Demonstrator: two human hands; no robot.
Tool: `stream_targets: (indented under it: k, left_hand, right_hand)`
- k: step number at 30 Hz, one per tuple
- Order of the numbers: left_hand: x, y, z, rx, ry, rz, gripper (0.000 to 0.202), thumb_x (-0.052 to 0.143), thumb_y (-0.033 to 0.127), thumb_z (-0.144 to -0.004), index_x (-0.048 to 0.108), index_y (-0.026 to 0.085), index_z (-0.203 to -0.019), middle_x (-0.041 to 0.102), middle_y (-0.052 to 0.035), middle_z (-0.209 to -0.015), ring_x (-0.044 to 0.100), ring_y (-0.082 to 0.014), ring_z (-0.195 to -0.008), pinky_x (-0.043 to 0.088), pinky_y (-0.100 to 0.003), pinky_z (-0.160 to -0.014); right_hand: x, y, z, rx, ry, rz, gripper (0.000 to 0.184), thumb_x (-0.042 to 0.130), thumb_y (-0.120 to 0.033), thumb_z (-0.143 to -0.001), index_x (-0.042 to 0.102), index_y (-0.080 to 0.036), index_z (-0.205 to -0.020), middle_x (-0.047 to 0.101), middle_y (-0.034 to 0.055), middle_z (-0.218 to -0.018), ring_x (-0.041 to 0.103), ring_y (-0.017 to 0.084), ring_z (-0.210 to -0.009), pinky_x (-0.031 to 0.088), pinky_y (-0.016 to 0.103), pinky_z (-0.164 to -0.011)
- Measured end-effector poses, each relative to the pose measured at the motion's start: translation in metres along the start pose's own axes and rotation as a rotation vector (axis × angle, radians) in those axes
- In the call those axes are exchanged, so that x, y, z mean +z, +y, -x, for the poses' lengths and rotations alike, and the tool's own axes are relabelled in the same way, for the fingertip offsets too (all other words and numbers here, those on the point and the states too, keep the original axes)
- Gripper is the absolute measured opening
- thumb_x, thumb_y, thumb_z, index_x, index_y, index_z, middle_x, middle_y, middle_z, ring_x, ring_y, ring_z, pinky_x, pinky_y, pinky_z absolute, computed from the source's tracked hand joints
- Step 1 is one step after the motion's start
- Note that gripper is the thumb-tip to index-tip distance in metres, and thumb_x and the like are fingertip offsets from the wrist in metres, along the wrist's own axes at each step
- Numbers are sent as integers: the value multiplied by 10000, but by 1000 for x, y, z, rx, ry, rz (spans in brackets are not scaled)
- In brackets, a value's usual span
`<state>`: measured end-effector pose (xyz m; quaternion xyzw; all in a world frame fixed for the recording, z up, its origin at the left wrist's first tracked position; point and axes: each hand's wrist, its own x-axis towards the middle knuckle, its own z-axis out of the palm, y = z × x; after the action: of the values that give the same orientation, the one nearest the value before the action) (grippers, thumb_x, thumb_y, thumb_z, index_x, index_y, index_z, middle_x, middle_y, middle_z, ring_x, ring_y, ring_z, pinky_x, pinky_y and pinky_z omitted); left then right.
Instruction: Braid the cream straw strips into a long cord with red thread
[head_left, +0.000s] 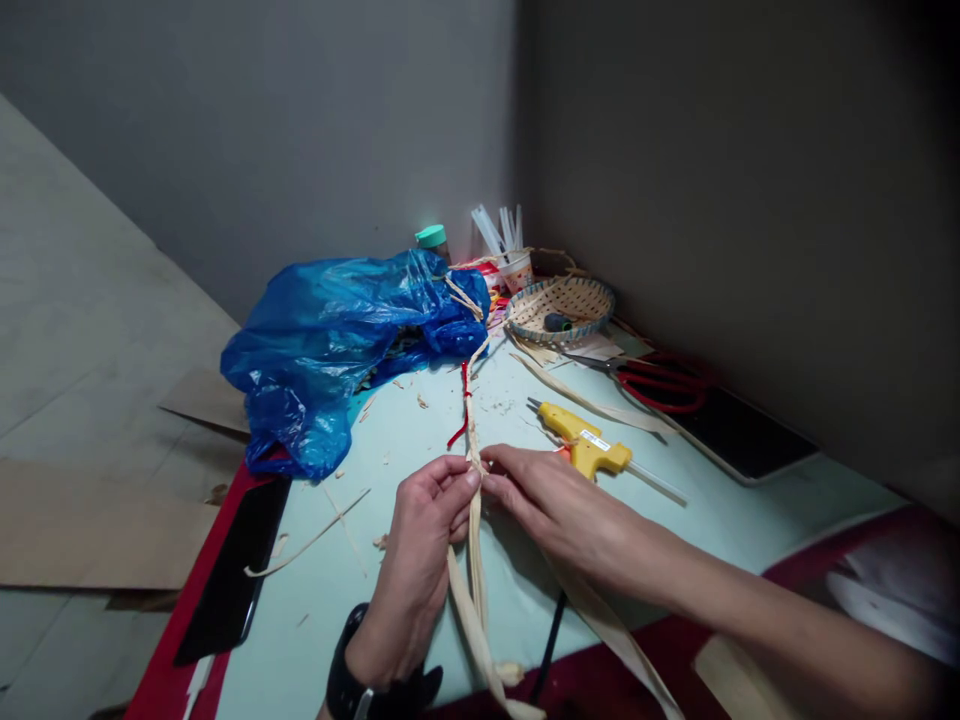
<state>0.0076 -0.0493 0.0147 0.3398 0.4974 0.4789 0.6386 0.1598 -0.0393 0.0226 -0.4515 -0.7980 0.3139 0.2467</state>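
Note:
My left hand (pixel 426 525), with a black watch (pixel 358 655) on its wrist, pinches a pale braid of dried husk-like strips between thumb and fingertips. From the other side my right hand (pixel 555 505) closes its thumb and fingertips on the same spot. The finished length of braid (pixel 472 415) runs away from me, with a red tie (pixel 466 382) around it farther up. Below my fingers, long loose strips (pixel 475 570) hang towards the table's front edge. One wide strip (pixel 611 625) trails under my right forearm.
A blue plastic bag (pixel 315 320) lies at left, above a black phone (pixel 232 570). To the right are a yellow glue gun (pixel 589 440), red-handled scissors (pixel 660 385), a dark tablet-like device (pixel 742 435) and a woven basket (pixel 562 305). Glue sticks (pixel 506 230) stand in a cup (pixel 516 270) by the wall.

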Motion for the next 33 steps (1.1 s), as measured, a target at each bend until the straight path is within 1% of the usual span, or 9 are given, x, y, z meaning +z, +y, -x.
stream_targets:
  k: [2,4,7,10,15,19,24,28,33]
  left_hand:
    - [-1,-2,0,9,20,-27,189,720,256,-723,624,123,-816,444,79,-527,292,0,-410,197,-125,-405]
    - [-3,-3,1,40,22,-94,181,704,263,-736,643,128,-841,522,50,-578,396,-25,-459,279,-133,-444]
    - [-3,-3,4,124,32,-283,178,663,274,-770,674,146,-892,647,-11,-730,567,-110,-655,425,-192,-611]
    - [-1,0,9,213,86,-495,160,629,269,-788,703,159,-876,696,-44,-816,611,-173,-769,448,-247,-723]
    - [-3,3,16,324,163,-867,188,555,302,-843,719,208,-843,698,-40,-767,590,-192,-699,403,-283,-679]
    - [-4,4,22,473,232,-1013,170,547,260,-848,698,210,-787,690,-51,-795,598,-205,-742,392,-299,-701]
    - [9,-7,35,703,228,-1236,188,492,162,-864,664,181,-791,644,-62,-722,600,-188,-654,394,-292,-610]
    - [21,-28,41,919,232,-1525,271,409,37,-834,663,105,-898,619,-96,-694,593,-203,-579,407,-305,-536]
    - [30,-47,39,971,292,-1730,448,304,-53,-793,616,18,-1107,663,-171,-798,631,-247,-648,454,-332,-550]
  right_hand:
    - [4,4,-5,33,-49,-102,310,306,-349,-989,566,-180,-982,636,53,-873,572,174,-816,388,291,-707]
    - [8,7,-8,46,-30,-126,324,319,-357,-985,589,-182,-950,644,49,-852,570,174,-817,371,287,-711]
    - [10,7,-10,48,-18,-105,324,352,-338,-973,625,-179,-901,652,43,-813,566,165,-777,345,277,-679]
    - [9,6,-9,41,-14,-90,325,368,-320,-965,640,-173,-864,647,33,-761,549,144,-701,320,266,-626]
    - [10,6,-7,26,31,-14,327,364,-296,-964,592,-168,-767,575,7,-654,476,118,-593,292,255,-575]
    - [12,5,-5,23,45,31,312,374,-285,-960,565,-166,-743,545,1,-621,447,110,-556,280,257,-567]
    - [11,6,-4,13,94,-11,327,402,-277,-943,453,-170,-639,438,-39,-550,353,89,-518,254,257,-557]
    - [7,11,-6,6,59,-139,356,422,-286,-928,402,-163,-594,399,-45,-540,338,86,-534,246,250,-545]
    - [5,17,-11,22,-47,-351,352,422,-324,-927,506,-155,-629,489,-31,-596,407,96,-586,290,228,-555]
